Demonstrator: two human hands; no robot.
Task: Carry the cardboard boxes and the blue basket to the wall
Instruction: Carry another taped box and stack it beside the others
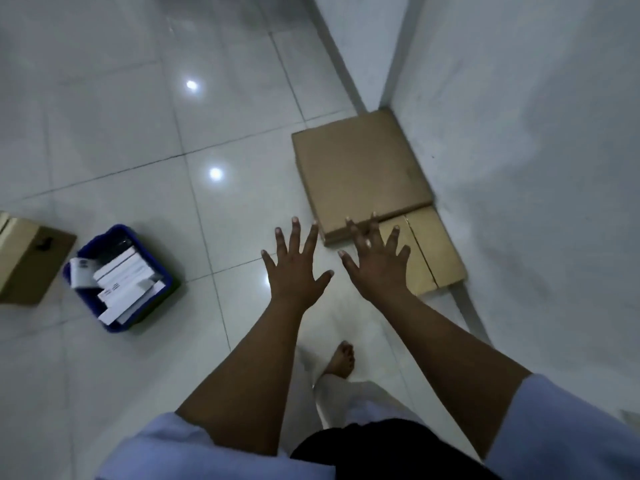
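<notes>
I'm seeing two boxes [363,174] lying against the wall [536,168] right; basket [117,278] and another box [27,258] sitting far left.

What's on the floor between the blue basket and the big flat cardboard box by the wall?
Only bare glossy white tile separates the blue plastic basket from the large flat cardboard box, seen in the head view.

left hand [295,268]: held out, palm down, fingers spread, empty | right hand [375,259]: likewise | forearms bared
</notes>
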